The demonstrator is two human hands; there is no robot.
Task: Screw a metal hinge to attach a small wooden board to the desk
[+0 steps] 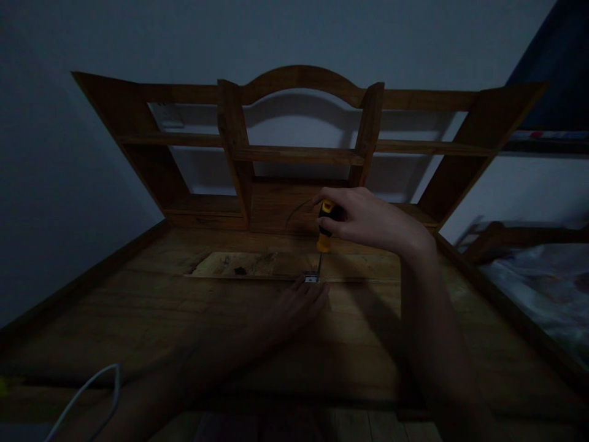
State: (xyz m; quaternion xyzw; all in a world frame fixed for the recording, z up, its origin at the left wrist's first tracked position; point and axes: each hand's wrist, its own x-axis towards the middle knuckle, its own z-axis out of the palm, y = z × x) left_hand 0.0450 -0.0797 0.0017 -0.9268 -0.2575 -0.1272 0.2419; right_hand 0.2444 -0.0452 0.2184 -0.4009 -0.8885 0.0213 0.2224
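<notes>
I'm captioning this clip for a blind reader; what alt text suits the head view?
A right hand holds a yellow-handled screwdriver upright, tip on a small metal plate in a wooden desk, while the left hand rests beside it. The room is dim.

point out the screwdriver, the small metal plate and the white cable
screwdriver (324, 236): head view, on the yellow handle below the right hand
small metal plate (311, 279): head view, on its bright face under the screwdriver tip
white cable (89, 387): head view, on its curved bend

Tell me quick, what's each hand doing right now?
Left hand: open, fingers flat on the desk beside the small metal plate.
Right hand: closed around the yellow screwdriver, upright, tip on the plate.
</notes>
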